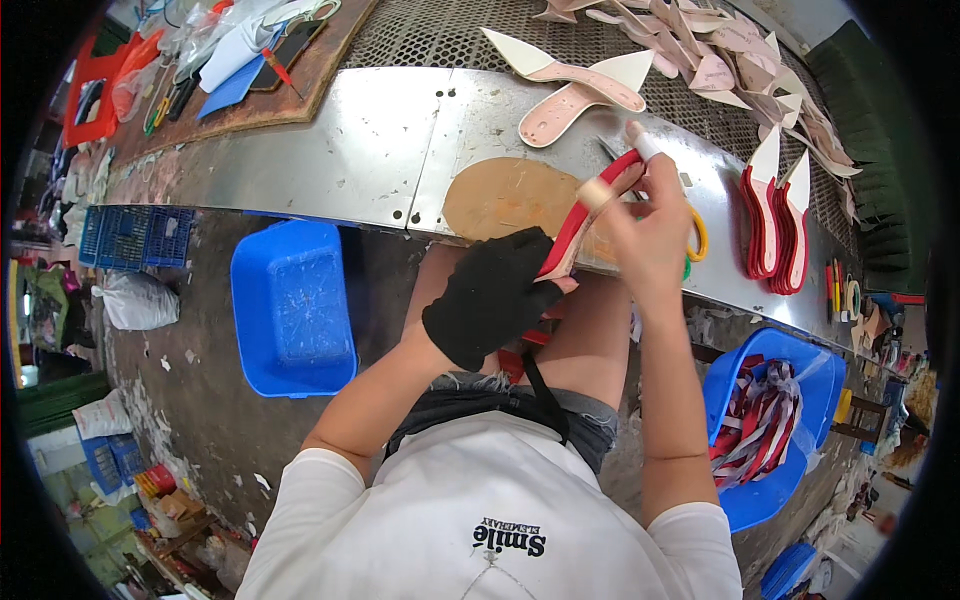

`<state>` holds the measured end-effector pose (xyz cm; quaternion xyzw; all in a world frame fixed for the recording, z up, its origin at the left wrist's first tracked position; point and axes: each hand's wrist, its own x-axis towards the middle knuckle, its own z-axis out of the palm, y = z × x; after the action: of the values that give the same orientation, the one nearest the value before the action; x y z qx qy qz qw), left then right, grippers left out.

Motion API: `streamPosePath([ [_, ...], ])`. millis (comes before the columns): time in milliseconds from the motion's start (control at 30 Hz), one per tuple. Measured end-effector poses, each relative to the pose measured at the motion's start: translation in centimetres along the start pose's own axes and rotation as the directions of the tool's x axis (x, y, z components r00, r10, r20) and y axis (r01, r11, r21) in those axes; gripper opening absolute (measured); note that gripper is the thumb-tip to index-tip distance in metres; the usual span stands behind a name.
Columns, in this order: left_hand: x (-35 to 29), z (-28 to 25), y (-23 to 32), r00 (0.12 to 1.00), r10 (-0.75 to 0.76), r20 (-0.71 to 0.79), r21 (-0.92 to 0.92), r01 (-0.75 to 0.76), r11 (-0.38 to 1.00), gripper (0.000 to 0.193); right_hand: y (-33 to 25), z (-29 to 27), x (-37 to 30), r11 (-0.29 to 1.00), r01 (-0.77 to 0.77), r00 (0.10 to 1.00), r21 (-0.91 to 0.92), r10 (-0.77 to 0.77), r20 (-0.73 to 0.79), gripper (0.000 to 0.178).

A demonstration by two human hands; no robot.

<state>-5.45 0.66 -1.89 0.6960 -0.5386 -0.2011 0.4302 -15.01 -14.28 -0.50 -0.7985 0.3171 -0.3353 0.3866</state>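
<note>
Red-edged piece [573, 236]: slants between both hands, above the lap and the near edge of the counter [370, 115] — held there, we judge, so that both ends are in reach.
Left hand [490, 297]: gloved in black, its fingers clasped on the piece's near end; this looks like the steadying hold. The glove hides that end's tip.
Right hand [650, 240]: lies along the far end, a pale cover [596, 194] on the thumb and a white wrap [647, 149] on a finger, probably to guard the skin. Blur softens it, and we cannot tell whether its fingers pinch the piece or merely touch it.
Brown pad [495, 200]: an oval at the counter's near edge, likely a working surface; its right part runs behind the hands.
Yellow handle [700, 238]: peeks out right of the wrist, a green bit [687, 268] below it; we cannot tell if they are one tool.
Pale pieces [560, 118]: two, crossed on the far counter, perhaps set within reach.
Red-edged stacks [760, 225]: two on the right, fanned — neatly, probably to save room; their layers are hard to count.
Far pile [725, 50]: pale parts on mesh, cut off at the top.
Right bin [745, 508]: blue, on the floor, holding tangled red and whitish strips [755, 430].
</note>
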Motion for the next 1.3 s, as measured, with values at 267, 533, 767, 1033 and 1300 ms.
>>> streamPosePath([
  [267, -0.1, -0.6, -0.5, 0.964, -0.221, 0.146, -0.395, 0.262, 0.881, 0.028, 0.4, 0.2, 0.4, 0.936, 0.302, 0.944, -0.183, -0.32, -0.08, 0.046],
  [533, -0.8, -1.0, -1.0, 0.952, -0.258, 0.166, -0.643, 0.303, 0.704, 0.031, 1.6, -2.8, 2.6, 0.84, -0.092, 0.996, 0.535, 0.073, 0.058, 0.02],
  [767, -0.3, -0.2, -1.2, 0.955, -0.254, 0.153, -0.735, 0.282, 0.617, 0.031, 1.7, -1.9, 1.0, 0.861, -0.083, 0.982, 0.501, -0.015, 0.189, 0.021],
  [1033, 1.0, 0.7, -1.1, 0.943, -0.333, -0.017, -0.85, 0.161, 0.501, 0.035, 1.0, -0.3, -4.7, 0.872, -0.201, 0.927, 0.446, 0.022, 0.375, 0.008],
  [1300, -0.1, -0.9, -2.0, 0.909, -0.401, 0.109, -0.825, 0.308, 0.474, 0.045, -0.4, -1.5, -3.7, 0.94, 0.051, 0.975, 0.336, -0.12, 0.188, 0.019],
])
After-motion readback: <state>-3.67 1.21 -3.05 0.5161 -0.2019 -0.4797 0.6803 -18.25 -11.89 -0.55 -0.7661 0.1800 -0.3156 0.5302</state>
